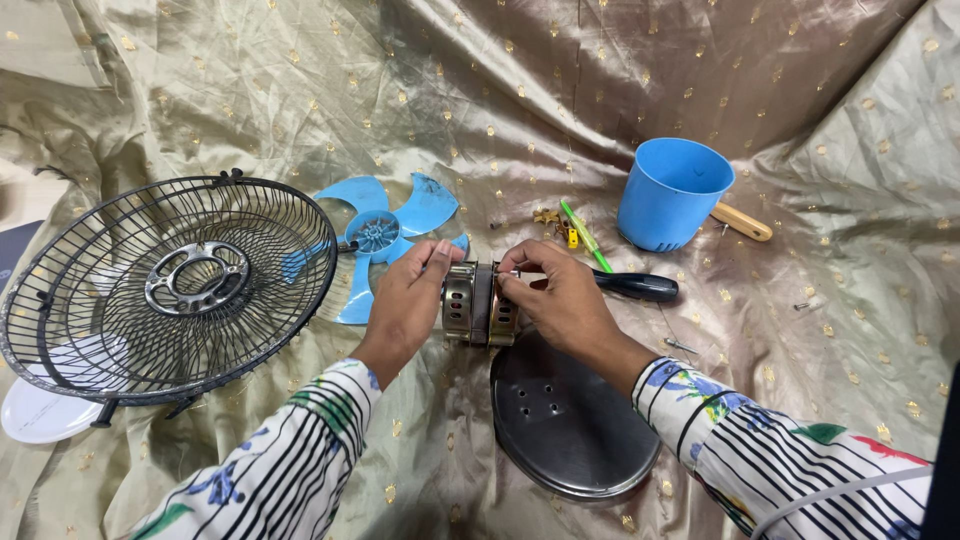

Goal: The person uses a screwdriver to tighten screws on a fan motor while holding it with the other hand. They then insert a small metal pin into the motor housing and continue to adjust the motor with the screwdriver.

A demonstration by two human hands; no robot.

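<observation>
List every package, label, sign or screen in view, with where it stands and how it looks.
None can be made out.
The nearest to a container is the blue cup, round and open-topped, upper right on the gold cloth; no label shows on it.
The hands, left hand and right hand, grip a metal motor with no visible sticker.

motor centre (between hands) | grille left | cup right-rear

Both hands on the fan motor: left hand grips its side; right hand pinches the front; black wire guard left; blue blade behind; blue cup right.
</observation>
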